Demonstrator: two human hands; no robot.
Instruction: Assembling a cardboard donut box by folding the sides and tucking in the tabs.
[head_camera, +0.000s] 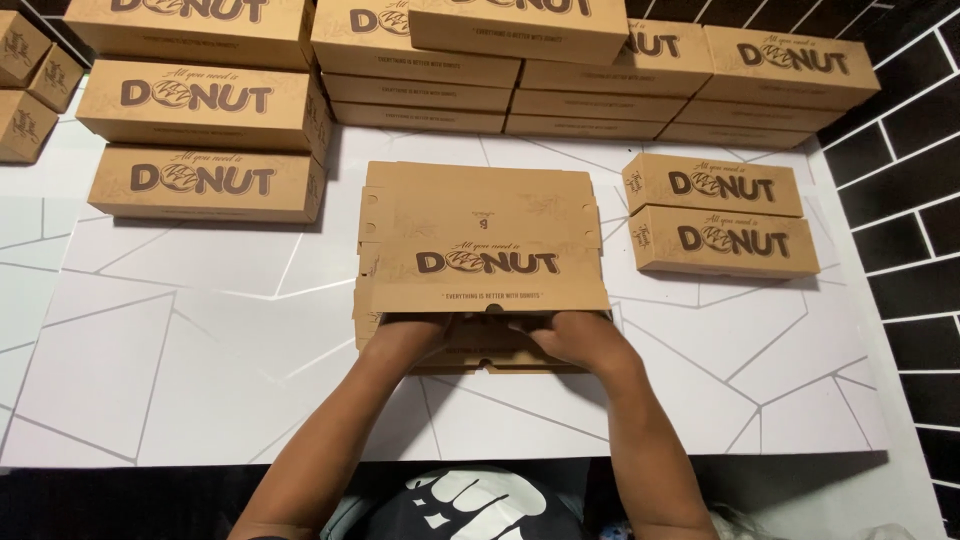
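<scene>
Nearest the camera, we note both forearms reaching forward from the lower edge of the view. The left hand (405, 338) and the right hand (572, 338) rest side by side at the near edge of a flat brown cardboard box (485, 255). Their fingers are tucked under its front panel and hidden, so we cannot tell whether either is clasped on the card or merely pressed against it.

The box lies at the middle of the white tabletop (170, 370), directly ahead of the hands and touching them. It appears partly folded, its printed front panel lying over lower flaps that show between the wrists. We judge the step in hand to be the shaping or closing of this box at its near edge; the next move would call for an even press from both sides, so the panel seats squarely.

Just right of it stands a short stack of two finished boxes (722, 215), apart from it. On the left, further out, is a taller stack (205, 140). Along the far edge runs a row of more stacked boxes (600, 80). Dark tiled wall (905, 200) borders the right side.
</scene>
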